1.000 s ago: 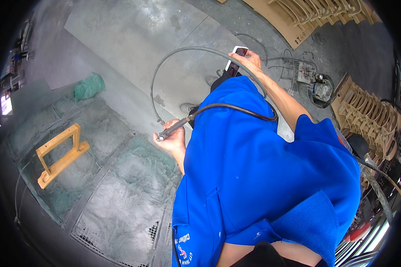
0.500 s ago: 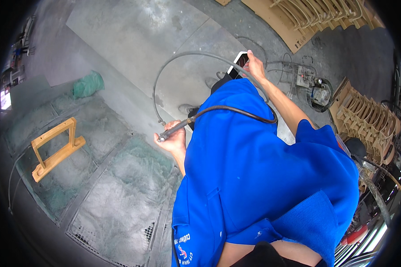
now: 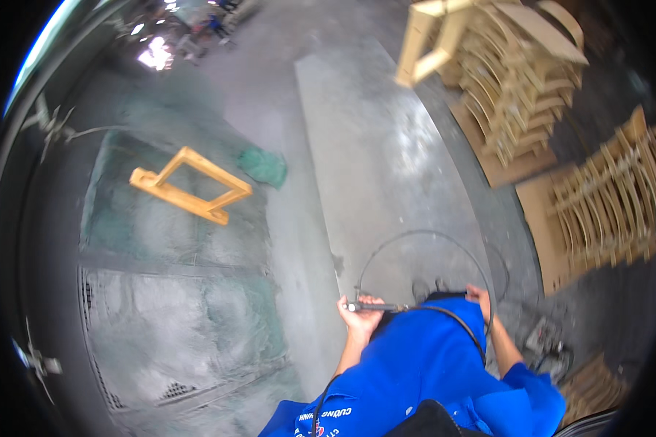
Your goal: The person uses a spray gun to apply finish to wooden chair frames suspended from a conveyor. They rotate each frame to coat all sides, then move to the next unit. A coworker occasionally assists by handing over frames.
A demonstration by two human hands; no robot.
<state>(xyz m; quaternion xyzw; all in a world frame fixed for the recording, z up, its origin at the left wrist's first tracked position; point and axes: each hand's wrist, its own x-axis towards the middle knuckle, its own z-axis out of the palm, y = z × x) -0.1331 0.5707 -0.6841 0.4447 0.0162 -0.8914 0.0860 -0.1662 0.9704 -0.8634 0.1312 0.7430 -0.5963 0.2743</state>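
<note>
My left hand (image 3: 357,313) is closed around a hose-fed spray gun (image 3: 375,307), which lies across the palm with its metal end pointing left. A thin grey hose (image 3: 430,232) loops up from it and over to the right, while a dark hose (image 3: 455,318) runs across my blue shirt. My right hand (image 3: 479,297) is in front of my right thigh, fingers drawn together at the shirt's edge; what they hold is hidden. Ahead and to the left, away from both hands, a varnished wooden frame (image 3: 189,202) hangs above grey-green, powder-dusted filter panels (image 3: 175,313).
A green bundle (image 3: 264,167) lies beyond the frame. Curved wooden parts (image 3: 517,80) are stacked on cardboard at the far right, with another row (image 3: 608,207) nearer. A pale wooden frame (image 3: 434,44) stands by them. Pump-like equipment (image 3: 547,341) sits on the floor right of me.
My view has swung left and up, so both hands appear lower and farther right. The phone seen in my right hand is now out of sight. The spray gun stays in my left hand.
</note>
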